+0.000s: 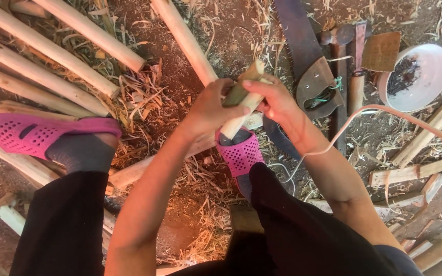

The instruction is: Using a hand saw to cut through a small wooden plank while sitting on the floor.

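Between both hands — bamboo piece (241, 99) steeply upright

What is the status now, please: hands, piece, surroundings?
Left hand and right hand both gripping short bamboo piece. Long peeled strip trails right. Handsaw lies beyond.

Warm daylight falls from the upper right, brightest on the white bowl (419, 76), which glares right of the hands. The right hand (274, 99) and the stick (241, 105) it grips with the left hand (211, 110) are evenly lit and fairly sharp. Below the hands the black trousers (308, 235) lose nearly all detail in shadow. The poles (42, 66) left of the hands bow slightly, perhaps from lens distortion. Colours look oversaturated, with reddish ground.
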